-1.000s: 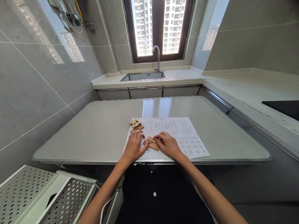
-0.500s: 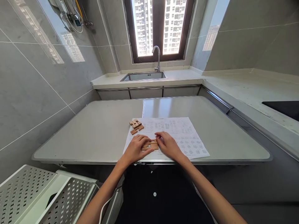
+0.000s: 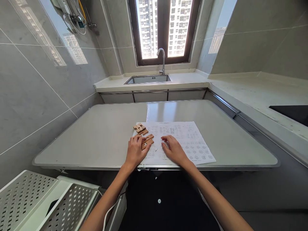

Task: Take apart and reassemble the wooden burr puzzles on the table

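Notched wooden puzzle pieces [image 3: 149, 138] lie side by side under my left hand [image 3: 134, 150], whose thumb and fingers close around their left end. Just beyond them is a small cluster of notched wooden blocks [image 3: 139, 127], at the left edge of a printed paper sheet [image 3: 180, 136]. My right hand [image 3: 174, 149] rests over the middle of the sheet with its fingers loosely bent and apart, nothing between them. A gap separates it from the wooden pieces. The left ends of the held pieces are hidden by my left hand.
The sheet lies on a pale table [image 3: 101, 134] with a seam. Behind stands a counter with a sink [image 3: 148, 79] and a faucet [image 3: 163, 61]. A perforated white rack [image 3: 72, 205] is at the lower left, with a white cable [image 3: 109, 210] beside it.
My left hand has shifted left and away from me, carrying the wooden pieces towards the cluster. My right hand has let go of them and stays nearly where it was.
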Available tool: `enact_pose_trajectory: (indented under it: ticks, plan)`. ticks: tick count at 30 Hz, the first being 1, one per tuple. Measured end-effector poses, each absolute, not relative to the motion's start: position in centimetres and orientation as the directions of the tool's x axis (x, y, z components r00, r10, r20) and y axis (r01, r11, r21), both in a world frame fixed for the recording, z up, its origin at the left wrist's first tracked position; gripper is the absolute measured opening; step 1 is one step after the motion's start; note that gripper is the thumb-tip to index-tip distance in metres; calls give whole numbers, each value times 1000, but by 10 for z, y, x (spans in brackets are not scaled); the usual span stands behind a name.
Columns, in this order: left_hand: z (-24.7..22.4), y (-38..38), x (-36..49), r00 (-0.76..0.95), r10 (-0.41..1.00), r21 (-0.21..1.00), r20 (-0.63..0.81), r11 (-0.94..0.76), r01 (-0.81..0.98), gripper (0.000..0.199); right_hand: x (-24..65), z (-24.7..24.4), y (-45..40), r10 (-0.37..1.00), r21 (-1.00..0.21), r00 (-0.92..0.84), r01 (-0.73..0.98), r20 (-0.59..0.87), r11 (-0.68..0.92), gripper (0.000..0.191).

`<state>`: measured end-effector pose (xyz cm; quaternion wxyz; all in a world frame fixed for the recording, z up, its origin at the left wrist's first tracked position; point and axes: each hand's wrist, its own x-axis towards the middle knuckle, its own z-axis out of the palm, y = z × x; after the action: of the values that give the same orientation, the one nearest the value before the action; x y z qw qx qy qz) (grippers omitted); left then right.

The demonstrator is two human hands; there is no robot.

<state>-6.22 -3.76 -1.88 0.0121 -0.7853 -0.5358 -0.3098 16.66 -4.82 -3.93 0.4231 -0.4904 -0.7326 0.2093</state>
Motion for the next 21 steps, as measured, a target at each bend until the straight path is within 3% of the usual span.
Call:
enact_pose_trajectory:
  ticks: [9, 15, 18, 21]
  plan:
    - [-22, -36, -66, 122, 828, 279, 547, -318, 906, 20, 167, -37, -51, 906, -721, -177, 555, 384, 414, 20]
    - [-16, -39, -62, 232, 796, 300, 559, -455, 839, 24, 167, -35, -50, 906, -727, -176, 547, 385, 416, 19]
    - [-12, -43, -61, 266, 802, 351, 534, -497, 793, 20, 169, -34, -54, 911, -747, -189, 523, 368, 410, 20]
    - [-8, -48, -61, 325, 853, 469, 408, -502, 727, 18, 178, -32, -65, 915, -767, -209, 498, 346, 404, 22]
